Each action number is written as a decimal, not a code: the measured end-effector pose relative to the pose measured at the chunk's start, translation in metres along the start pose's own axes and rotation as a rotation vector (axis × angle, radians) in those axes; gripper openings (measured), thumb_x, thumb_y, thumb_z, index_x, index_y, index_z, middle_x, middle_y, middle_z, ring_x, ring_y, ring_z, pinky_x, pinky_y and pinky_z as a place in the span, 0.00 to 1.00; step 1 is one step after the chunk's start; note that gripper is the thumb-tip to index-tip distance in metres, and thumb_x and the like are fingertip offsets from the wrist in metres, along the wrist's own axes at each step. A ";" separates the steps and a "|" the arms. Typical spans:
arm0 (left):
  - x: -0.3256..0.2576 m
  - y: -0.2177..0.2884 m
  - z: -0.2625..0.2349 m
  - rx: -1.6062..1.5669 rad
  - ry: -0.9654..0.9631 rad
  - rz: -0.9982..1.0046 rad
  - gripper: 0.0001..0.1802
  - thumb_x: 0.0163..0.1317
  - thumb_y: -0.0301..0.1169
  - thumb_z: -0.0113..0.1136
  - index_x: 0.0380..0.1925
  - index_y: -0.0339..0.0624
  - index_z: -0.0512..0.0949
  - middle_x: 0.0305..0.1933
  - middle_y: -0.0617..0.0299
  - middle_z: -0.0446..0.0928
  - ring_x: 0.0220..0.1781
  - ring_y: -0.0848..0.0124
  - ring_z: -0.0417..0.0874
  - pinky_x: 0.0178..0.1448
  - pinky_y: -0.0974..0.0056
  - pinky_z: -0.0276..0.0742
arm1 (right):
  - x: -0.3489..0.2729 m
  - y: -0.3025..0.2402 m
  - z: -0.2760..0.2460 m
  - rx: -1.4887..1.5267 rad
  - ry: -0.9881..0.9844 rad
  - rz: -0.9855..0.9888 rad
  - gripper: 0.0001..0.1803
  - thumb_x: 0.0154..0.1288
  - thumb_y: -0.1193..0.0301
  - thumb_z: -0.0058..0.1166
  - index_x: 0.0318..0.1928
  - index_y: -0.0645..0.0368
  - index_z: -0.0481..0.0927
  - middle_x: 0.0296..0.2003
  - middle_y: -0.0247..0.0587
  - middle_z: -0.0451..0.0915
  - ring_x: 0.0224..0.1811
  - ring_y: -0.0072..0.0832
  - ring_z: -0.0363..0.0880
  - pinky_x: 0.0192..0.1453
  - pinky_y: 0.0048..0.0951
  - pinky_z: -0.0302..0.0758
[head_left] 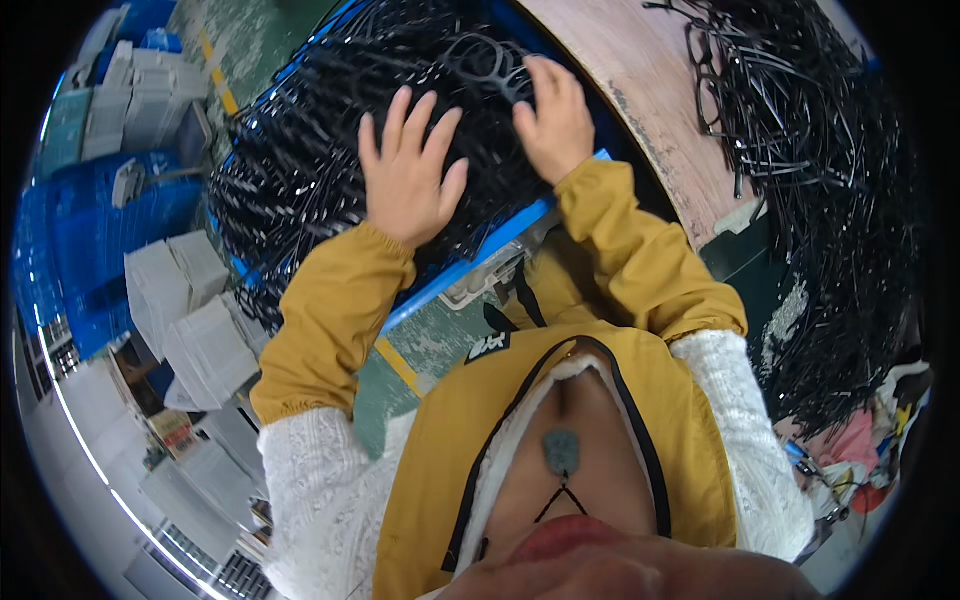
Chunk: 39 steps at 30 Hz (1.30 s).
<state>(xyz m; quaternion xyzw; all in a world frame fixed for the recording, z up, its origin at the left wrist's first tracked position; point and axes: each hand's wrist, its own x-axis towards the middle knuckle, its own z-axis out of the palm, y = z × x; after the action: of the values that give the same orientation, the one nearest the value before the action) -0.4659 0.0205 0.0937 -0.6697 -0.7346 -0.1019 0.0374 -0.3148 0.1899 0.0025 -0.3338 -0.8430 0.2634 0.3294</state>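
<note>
**Upper centre: two hands on a heap of black plastic pieces**

Near the top middle of the frame, the left hand (408,175) lies flat on a heap of black plastic pieces (300,160), fingers spread wide and holding nothing. Just to its right, the right hand (553,120) rests on the same heap, its fingers bent down among the pieces beside a ring-shaped black piece (487,62); whether it grips one cannot be told. The heap fills a blue crate (470,265) running from upper centre to middle left. A second black heap (820,200) covers a wooden tabletop (650,90) at upper right. Grey stacked cartons (195,320) stand at lower left.
</note>
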 end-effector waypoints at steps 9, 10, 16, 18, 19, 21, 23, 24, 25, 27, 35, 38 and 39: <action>-0.024 -0.003 -0.081 -0.266 -0.124 -0.054 0.36 0.73 0.46 0.53 0.78 0.47 0.62 0.84 0.49 0.55 0.87 0.46 0.48 0.85 0.36 0.40 | 0.020 -0.043 -0.066 -0.035 -0.113 -0.242 0.37 0.69 0.61 0.60 0.74 0.62 0.66 0.73 0.58 0.66 0.78 0.55 0.61 0.80 0.51 0.58; -0.039 -0.006 -0.091 -0.198 -0.071 -0.027 0.37 0.72 0.44 0.54 0.78 0.45 0.64 0.82 0.47 0.59 0.87 0.46 0.51 0.84 0.36 0.39 | 0.025 -0.056 -0.066 0.031 -0.057 -0.378 0.36 0.69 0.60 0.60 0.73 0.60 0.67 0.72 0.57 0.67 0.77 0.54 0.62 0.80 0.52 0.58; -0.089 -0.044 -0.035 -0.114 0.105 -0.118 0.39 0.65 0.37 0.56 0.78 0.46 0.65 0.82 0.54 0.61 0.84 0.51 0.56 0.82 0.38 0.43 | 0.054 -0.104 0.003 -0.070 -0.645 -0.570 0.34 0.74 0.50 0.52 0.75 0.49 0.69 0.75 0.51 0.64 0.77 0.48 0.63 0.79 0.63 0.54; -0.095 -0.051 -0.020 -0.113 0.083 -0.183 0.39 0.68 0.37 0.56 0.79 0.46 0.62 0.82 0.58 0.61 0.84 0.53 0.56 0.82 0.41 0.45 | 0.053 -0.096 0.016 -0.108 -0.590 -0.564 0.33 0.76 0.50 0.49 0.76 0.50 0.68 0.75 0.50 0.65 0.78 0.47 0.63 0.79 0.63 0.54; -0.100 -0.047 -0.019 -0.125 0.019 -0.195 0.38 0.68 0.37 0.56 0.79 0.46 0.62 0.82 0.58 0.61 0.84 0.53 0.57 0.82 0.42 0.46 | 0.045 -0.093 0.016 -0.038 -0.547 -0.587 0.33 0.78 0.50 0.45 0.76 0.51 0.68 0.75 0.50 0.65 0.77 0.48 0.64 0.80 0.59 0.55; -0.101 -0.044 -0.032 -0.077 0.034 -0.193 0.38 0.70 0.38 0.55 0.80 0.47 0.61 0.83 0.57 0.60 0.84 0.53 0.56 0.81 0.42 0.48 | 0.039 -0.087 0.010 0.057 -0.440 -0.638 0.31 0.79 0.51 0.44 0.73 0.55 0.70 0.73 0.51 0.67 0.74 0.50 0.67 0.78 0.52 0.59; -0.097 -0.048 -0.060 -0.153 0.020 -0.193 0.33 0.70 0.38 0.56 0.74 0.43 0.68 0.75 0.53 0.70 0.80 0.52 0.64 0.80 0.45 0.52 | 0.039 -0.087 -0.003 0.179 -0.421 -0.634 0.25 0.75 0.61 0.54 0.66 0.60 0.76 0.68 0.52 0.73 0.69 0.49 0.72 0.74 0.44 0.68; -0.090 -0.053 -0.072 -0.183 0.008 -0.169 0.30 0.69 0.38 0.58 0.71 0.43 0.72 0.72 0.53 0.74 0.77 0.53 0.69 0.78 0.46 0.55 | 0.043 -0.090 -0.009 0.282 -0.429 -0.618 0.21 0.70 0.71 0.58 0.61 0.61 0.78 0.63 0.52 0.76 0.67 0.49 0.75 0.71 0.44 0.71; -0.078 -0.065 -0.085 -0.280 0.129 -0.196 0.26 0.69 0.41 0.61 0.63 0.42 0.78 0.61 0.53 0.81 0.68 0.54 0.77 0.74 0.47 0.62 | 0.056 -0.095 -0.012 0.351 -0.337 -0.630 0.19 0.68 0.73 0.58 0.59 0.61 0.79 0.61 0.51 0.77 0.65 0.49 0.76 0.70 0.44 0.72; -0.039 -0.095 -0.098 -0.284 0.364 -0.243 0.22 0.69 0.39 0.62 0.60 0.42 0.80 0.60 0.53 0.82 0.66 0.54 0.79 0.72 0.48 0.65 | 0.089 -0.105 -0.010 0.406 -0.128 -0.768 0.16 0.64 0.79 0.56 0.53 0.61 0.79 0.51 0.49 0.80 0.57 0.49 0.79 0.63 0.44 0.77; 0.113 -0.198 -0.007 0.195 0.054 -0.033 0.25 0.77 0.50 0.50 0.35 0.44 0.88 0.42 0.59 0.87 0.56 0.57 0.82 0.66 0.46 0.71 | 0.187 -0.050 0.083 -0.126 -0.736 -0.070 0.39 0.74 0.36 0.49 0.44 0.65 0.89 0.44 0.56 0.89 0.52 0.55 0.86 0.59 0.50 0.79; 0.126 -0.215 0.027 0.077 0.032 -0.177 0.26 0.74 0.48 0.54 0.25 0.43 0.88 0.32 0.57 0.87 0.43 0.56 0.85 0.49 0.48 0.77 | 0.201 -0.023 0.107 -0.018 -0.881 0.081 0.39 0.74 0.36 0.50 0.43 0.63 0.90 0.45 0.55 0.89 0.51 0.51 0.87 0.59 0.45 0.80; 0.132 -0.219 0.034 0.026 0.072 -0.157 0.25 0.73 0.48 0.54 0.26 0.44 0.88 0.33 0.57 0.87 0.43 0.55 0.85 0.48 0.48 0.77 | 0.208 -0.018 0.113 -0.003 -0.845 0.042 0.39 0.73 0.35 0.49 0.41 0.61 0.91 0.43 0.55 0.89 0.51 0.53 0.87 0.59 0.47 0.79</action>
<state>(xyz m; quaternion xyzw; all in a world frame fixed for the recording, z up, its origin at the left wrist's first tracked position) -0.6936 0.1384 0.0641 -0.6056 -0.7841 -0.1191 0.0644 -0.5205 0.3064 0.0203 -0.2141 -0.8972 0.3827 -0.0512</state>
